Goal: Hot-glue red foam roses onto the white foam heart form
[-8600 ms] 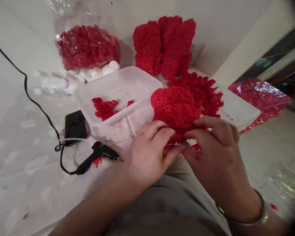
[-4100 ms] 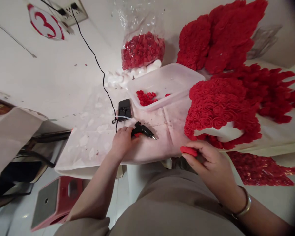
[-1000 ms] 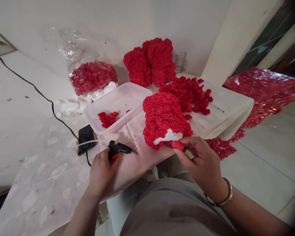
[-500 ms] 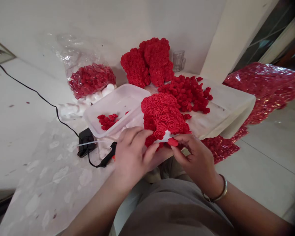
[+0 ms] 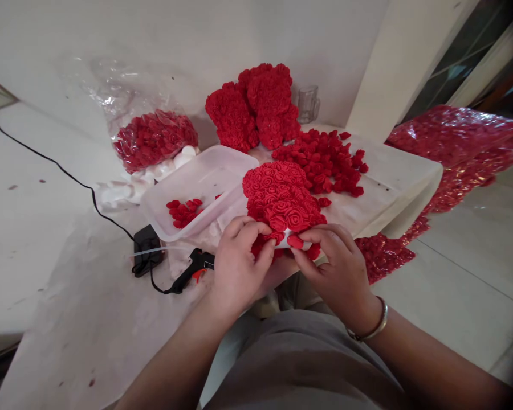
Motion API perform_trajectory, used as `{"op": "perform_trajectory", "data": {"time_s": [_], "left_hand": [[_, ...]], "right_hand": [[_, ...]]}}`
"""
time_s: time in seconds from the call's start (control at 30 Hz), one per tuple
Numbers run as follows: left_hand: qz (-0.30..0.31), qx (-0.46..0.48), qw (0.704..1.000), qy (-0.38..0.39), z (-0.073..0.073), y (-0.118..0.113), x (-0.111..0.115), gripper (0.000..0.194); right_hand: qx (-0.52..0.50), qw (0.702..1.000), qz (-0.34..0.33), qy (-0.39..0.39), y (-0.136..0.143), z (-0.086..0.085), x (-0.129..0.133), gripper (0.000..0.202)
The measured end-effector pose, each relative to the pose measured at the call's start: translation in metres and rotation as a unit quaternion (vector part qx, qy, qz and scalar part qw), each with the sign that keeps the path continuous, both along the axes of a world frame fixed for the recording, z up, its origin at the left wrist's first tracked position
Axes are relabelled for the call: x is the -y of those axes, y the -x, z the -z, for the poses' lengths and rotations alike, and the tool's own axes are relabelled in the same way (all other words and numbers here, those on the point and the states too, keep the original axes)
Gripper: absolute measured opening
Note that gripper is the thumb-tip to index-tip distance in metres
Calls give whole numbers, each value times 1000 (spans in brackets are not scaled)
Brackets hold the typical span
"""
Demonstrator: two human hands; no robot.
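Observation:
A foam form covered in red artificial roses (image 5: 282,191) stands at the table's front edge, with a strip of white foam bare on its near side. My right hand (image 5: 340,265) pinches a single red rose (image 5: 294,242) between thumb and fingertips, right against that white patch. On the other side my left hand (image 5: 245,256) is closed, thumb and fingers gripping the rose-covered form near its lower left edge. Left of that hand lies a black glue gun (image 5: 192,270) with an orange trigger and a clear glue stick in its back.
A white plastic tray (image 5: 154,219) holds a few loose roses. Behind are a clear bag of roses (image 5: 154,139), white foam pieces (image 5: 117,193), finished-looking rose figures (image 5: 256,105), a glass mug (image 5: 308,104) and a rose pile (image 5: 325,162). A black adapter (image 5: 146,250) trails a cord.
My left hand has shifted slightly toward the bare patch, uncovering more of the glue gun. The rose in my right hand is a little closer to the form's middle.

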State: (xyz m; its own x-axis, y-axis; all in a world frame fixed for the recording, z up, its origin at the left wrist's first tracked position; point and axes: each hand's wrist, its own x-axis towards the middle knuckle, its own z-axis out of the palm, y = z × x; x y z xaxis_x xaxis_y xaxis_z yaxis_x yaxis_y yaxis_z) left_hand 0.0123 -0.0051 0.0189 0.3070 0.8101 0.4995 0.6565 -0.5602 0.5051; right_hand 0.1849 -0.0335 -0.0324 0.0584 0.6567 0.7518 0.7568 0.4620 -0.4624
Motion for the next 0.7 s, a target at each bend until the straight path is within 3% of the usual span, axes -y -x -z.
{"op": "perform_trajectory", "data": {"time_s": [0.23, 0.57, 0.7], "left_hand": [[1, 2, 1000, 5, 2, 0, -2, 9], [21, -8, 1000, -12, 3, 1, -5, 5], [33, -17, 999, -21, 3, 1, -9, 8]], "right_hand": [[58, 998, 34, 20, 2, -9, -2, 5], [172, 973, 116, 101, 6, -40, 0, 17], [192, 967, 116, 117, 5, -48, -2, 21]]}}
